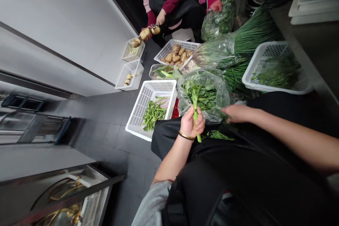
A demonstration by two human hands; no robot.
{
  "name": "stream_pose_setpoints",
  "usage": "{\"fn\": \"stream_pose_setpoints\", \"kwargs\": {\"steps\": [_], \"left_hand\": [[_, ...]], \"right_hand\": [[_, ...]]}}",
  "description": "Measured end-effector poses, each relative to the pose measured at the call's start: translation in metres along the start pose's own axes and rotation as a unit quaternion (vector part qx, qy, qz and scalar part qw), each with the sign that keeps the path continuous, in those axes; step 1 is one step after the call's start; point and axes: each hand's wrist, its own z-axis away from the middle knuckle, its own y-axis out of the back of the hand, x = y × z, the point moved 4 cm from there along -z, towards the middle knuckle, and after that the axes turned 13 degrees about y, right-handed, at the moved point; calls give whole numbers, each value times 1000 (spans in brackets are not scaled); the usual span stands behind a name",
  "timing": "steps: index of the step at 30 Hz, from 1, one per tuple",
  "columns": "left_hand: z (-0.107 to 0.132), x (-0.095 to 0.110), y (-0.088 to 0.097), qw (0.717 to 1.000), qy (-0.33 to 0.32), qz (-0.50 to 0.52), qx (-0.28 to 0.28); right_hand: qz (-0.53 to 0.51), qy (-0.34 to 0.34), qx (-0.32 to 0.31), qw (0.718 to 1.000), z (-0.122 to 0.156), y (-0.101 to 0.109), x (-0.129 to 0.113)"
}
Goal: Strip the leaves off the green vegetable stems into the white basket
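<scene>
My left hand (191, 124), with a bracelet at its wrist, is closed around a thick leafy green stalk (195, 104). The stalk stands upright, leaves at the top, its cut end below my fist. Behind it lies an open clear plastic bag (226, 93) full of leafy greens (208, 99). At the bag's right edge is my right hand (235, 113), blurred, so its fingers cannot be made out. Torn leaf bits (218, 135) lie on the black apron over my lap. Left of my knee, a white basket (136, 113) holds trimmed green stems (153, 114).
Across from me a co-worker (172, 0) holds potatoes (144, 34) over small white baskets (129, 74). A basket of potatoes (176, 54), bundled long green stalks (254, 28) and another basket of greens (278, 72) stand around the bag. A metal shelf (309, 56) edges the right.
</scene>
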Motion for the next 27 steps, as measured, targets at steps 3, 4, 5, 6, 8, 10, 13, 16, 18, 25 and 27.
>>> {"fn": "stream_pose_setpoints", "kwargs": {"steps": [3,4,5,6,8,10,13,16,18,25,27], "left_hand": [[2,-4,-5,1000,16,1,-21],[2,-4,-6,1000,16,-2,-19],[1,-5,-6,1000,17,-5,-15],[1,-5,-7,1000,20,-6,-7],[0,-7,-6,999,33,2,10],[-1,-10,-5,998,51,26,22],[-4,-13,-5,997,54,58,24],[-8,-13,-2,998,6,53,44],[-10,-11,1,995,-46,17,85],[-9,-19,-1,964,-117,-146,188],[-8,-18,0,968,-111,-132,184]], "right_hand": [[-169,64,122,976,-14,33,-29],[-242,86,150,955,-19,43,-42],[-306,102,166,932,-23,49,-55],[-349,111,174,914,-26,53,-66],[-374,121,213,895,-29,53,-81],[-307,135,293,895,-24,49,-85],[-98,172,380,904,-6,40,-86],[18,194,338,921,11,30,-83],[25,208,231,950,16,28,-79],[-70,174,340,922,7,79,-77],[-17,207,370,906,7,78,-91]]}}
